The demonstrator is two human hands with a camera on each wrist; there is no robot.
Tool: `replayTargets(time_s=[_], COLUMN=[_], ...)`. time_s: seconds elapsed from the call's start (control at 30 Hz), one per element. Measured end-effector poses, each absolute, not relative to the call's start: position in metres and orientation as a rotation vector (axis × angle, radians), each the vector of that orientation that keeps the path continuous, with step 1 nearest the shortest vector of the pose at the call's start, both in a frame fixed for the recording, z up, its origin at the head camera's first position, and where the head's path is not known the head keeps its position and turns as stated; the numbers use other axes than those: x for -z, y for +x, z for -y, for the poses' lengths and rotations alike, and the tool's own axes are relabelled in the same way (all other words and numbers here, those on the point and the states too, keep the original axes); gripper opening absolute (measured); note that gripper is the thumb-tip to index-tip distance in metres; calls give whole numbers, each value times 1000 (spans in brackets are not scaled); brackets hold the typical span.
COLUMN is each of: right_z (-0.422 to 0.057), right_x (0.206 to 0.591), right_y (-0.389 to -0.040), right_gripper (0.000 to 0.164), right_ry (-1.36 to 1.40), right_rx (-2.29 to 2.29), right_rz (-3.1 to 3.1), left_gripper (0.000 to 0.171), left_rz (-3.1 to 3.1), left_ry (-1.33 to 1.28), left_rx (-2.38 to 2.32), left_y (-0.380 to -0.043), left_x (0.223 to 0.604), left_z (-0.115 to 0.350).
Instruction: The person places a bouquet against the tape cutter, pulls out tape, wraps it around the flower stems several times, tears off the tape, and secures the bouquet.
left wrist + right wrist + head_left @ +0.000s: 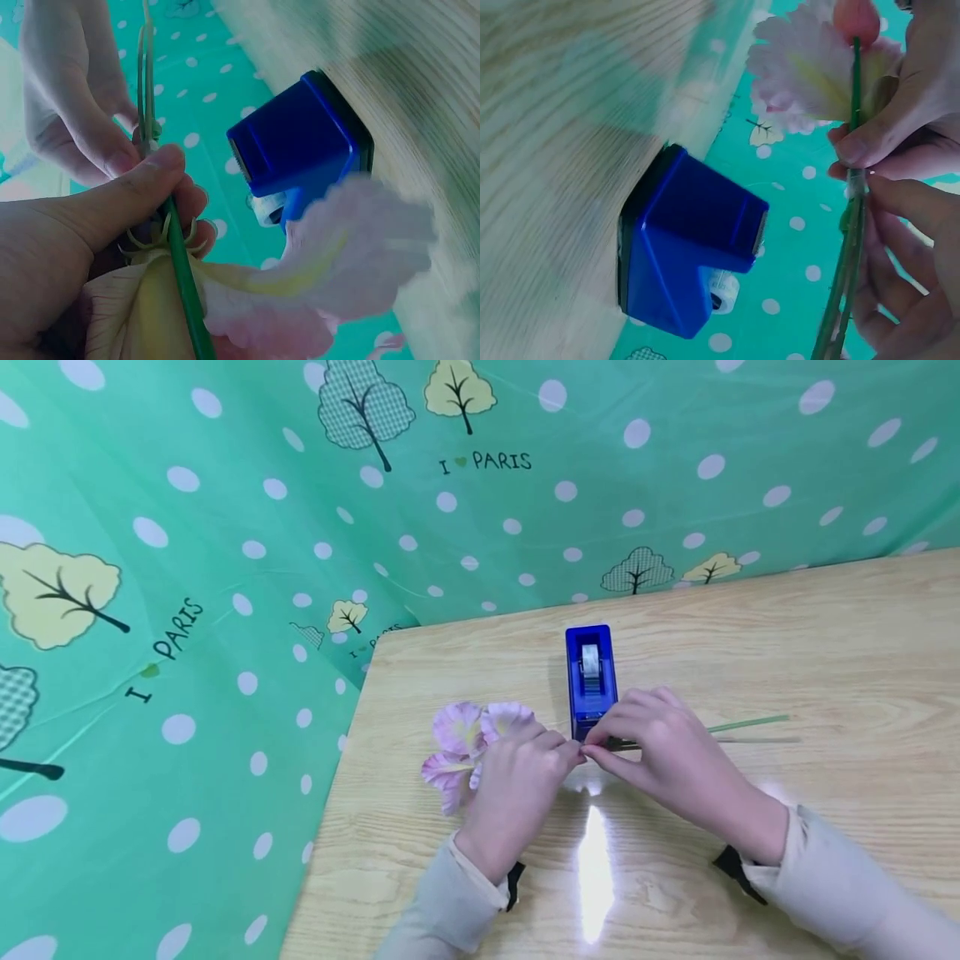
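Observation:
A pale pink-and-lilac artificial flower (455,731) with yellow streaks lies toward the left, partly behind my left hand (521,777). That hand's thumb and fingers pinch the thin green flower stems (847,277) just below the bloom. A small clear band of tape (856,180) shows around the stems, right beside the left thumb. My right hand (675,756) pinches at this band, its fingertips against the left hand's. Beyond it the stems run out to the right in the head view. One brighter green stem (180,262) passes up alongside the bloom.
A blue tape dispenser (573,685) with a roll of clear tape stands on the wooden table (847,643), just behind my hands. Green dotted cloth (255,593) hangs along the table's back and left edges. Black straps (738,872) show at the sleeves.

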State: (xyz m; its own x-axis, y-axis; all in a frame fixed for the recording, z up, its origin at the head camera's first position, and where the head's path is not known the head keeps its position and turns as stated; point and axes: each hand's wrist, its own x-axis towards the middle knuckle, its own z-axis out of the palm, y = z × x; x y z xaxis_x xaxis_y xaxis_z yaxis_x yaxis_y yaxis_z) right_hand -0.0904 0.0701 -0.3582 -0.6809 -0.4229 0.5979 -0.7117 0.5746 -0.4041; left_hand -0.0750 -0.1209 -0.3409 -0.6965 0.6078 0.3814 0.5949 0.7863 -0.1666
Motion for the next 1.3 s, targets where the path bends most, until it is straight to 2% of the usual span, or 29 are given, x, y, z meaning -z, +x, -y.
replayTargets(time_s=[0.4, 0.83, 1.03, 1.3], right_z=[-74, -72, -72, -75], right_x=[351, 357, 356, 353], right_y=[-91, -88, -89, -94], right_gripper=[9, 7, 8, 28], right_ry=[788, 760, 669, 555], right_rx=[-1283, -1322, -1613, -2066], right_rz=[2683, 2664, 2727, 2823], left_gripper=[8, 9, 9, 16], left_rz=[2517, 2499, 2428, 2314], left_ry=[-949, -928, -927, -934], left_rx=[-14, -55, -46, -20], left_y=[-74, -73, -73, -72], left_x=[338, 337, 338, 336], left_z=[118, 117, 118, 119])
